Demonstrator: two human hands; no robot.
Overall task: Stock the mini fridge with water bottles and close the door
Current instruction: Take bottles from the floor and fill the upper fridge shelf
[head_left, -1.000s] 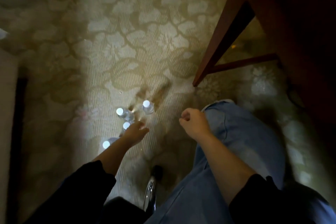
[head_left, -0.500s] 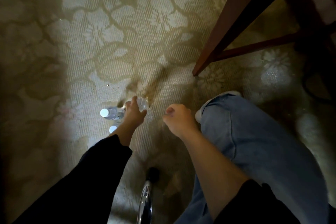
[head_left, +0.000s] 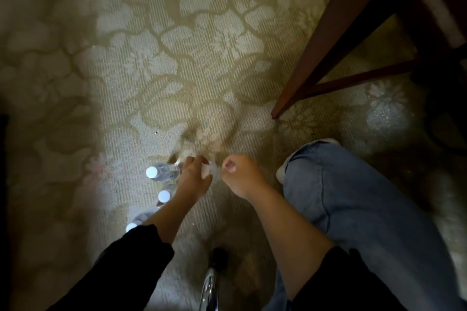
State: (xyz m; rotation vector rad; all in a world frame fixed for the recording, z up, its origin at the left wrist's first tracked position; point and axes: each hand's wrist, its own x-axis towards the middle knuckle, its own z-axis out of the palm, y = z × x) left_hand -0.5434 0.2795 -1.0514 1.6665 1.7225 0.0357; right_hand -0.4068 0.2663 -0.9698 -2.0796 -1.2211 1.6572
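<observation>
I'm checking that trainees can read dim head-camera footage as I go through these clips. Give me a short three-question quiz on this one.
1. True or false: the mini fridge is in view.
2. How many white bottle caps show to the left of the left hand and its forearm? A one, B three, C six.
3. Which hand grips the blurred bottle?
Key: 1 false, no fridge shows; 2 B; 3 the left hand, its fingers curled round it.
</observation>
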